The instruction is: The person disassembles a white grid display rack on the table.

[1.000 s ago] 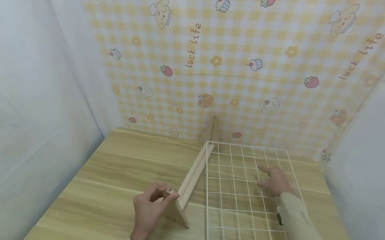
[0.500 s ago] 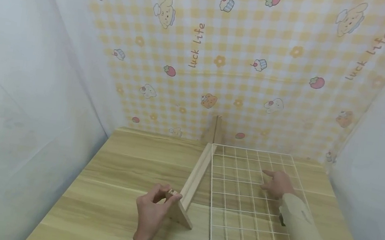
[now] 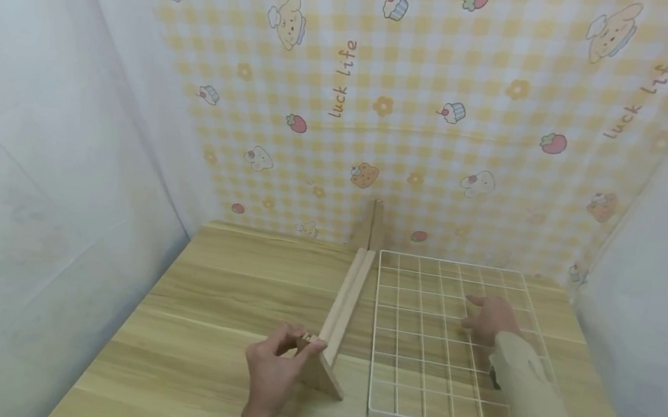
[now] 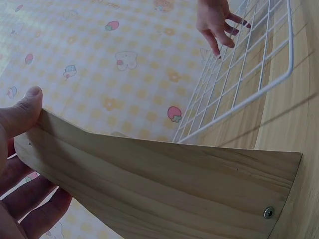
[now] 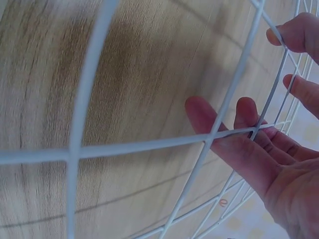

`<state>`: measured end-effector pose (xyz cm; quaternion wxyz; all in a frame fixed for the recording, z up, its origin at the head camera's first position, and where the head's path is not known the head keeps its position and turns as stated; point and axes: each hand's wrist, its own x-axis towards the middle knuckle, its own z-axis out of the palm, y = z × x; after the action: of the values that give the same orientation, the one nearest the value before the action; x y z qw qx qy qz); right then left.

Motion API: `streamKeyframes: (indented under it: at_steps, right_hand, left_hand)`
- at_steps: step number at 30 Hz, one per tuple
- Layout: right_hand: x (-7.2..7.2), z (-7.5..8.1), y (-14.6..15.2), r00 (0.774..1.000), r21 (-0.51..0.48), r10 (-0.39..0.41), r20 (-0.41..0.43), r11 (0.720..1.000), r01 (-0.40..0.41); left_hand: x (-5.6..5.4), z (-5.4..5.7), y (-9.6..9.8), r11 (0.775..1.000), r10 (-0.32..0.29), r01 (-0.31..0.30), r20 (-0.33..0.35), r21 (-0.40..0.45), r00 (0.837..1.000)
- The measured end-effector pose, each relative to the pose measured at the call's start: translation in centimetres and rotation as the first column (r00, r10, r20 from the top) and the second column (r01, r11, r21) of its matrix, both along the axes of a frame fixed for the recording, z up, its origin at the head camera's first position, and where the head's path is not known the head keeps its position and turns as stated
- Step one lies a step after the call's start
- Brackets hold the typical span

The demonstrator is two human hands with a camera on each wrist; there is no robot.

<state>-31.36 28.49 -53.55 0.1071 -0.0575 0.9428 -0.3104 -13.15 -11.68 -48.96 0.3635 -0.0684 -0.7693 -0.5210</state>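
A pale wooden stand (image 3: 342,313) has a long grooved rail with an upright end piece at each end. My left hand (image 3: 273,374) pinches the top of the near end piece (image 4: 174,174), thumb on one side and fingers on the other in the left wrist view. To the right of the rail, a white wire grid panel (image 3: 373,342) is held off the table. My right hand (image 3: 494,320) grips it, with fingers among the wires; the right wrist view shows fingers (image 5: 244,159) around a wire. The grid's left edge is apart from the rail.
The wood-grain table (image 3: 213,291) lies beneath both things. A yellow checked cloth (image 3: 359,77) hangs at the back, close behind the far end piece (image 3: 373,227). White sheets (image 3: 53,197) close in the left and right sides.
The grid panel has shifted right with my right hand, so its left edge now stands clear of the rail. My left hand keeps its pinch on the stand. The head view has turned slightly.
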Motion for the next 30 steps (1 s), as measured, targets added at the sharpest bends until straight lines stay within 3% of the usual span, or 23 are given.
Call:
streamKeyframes:
  at_steps: [9, 30]
  right_hand:
    - [-0.5, -0.1, 0.3, 1.000, 0.138, 0.010, -0.004, 0.990, -0.010]
    - [-1.5, -0.5, -0.1, 1.000, 0.195, 0.017, -0.006, 0.981, -0.016]
  left_hand:
    - [-0.3, 0.1, 1.1, 1.000, -0.006, 0.006, 0.001, -0.027, 1.000]
    - [-0.5, 0.0, 1.7, 0.999, 0.017, -0.017, -0.019, -0.031, 1.000]
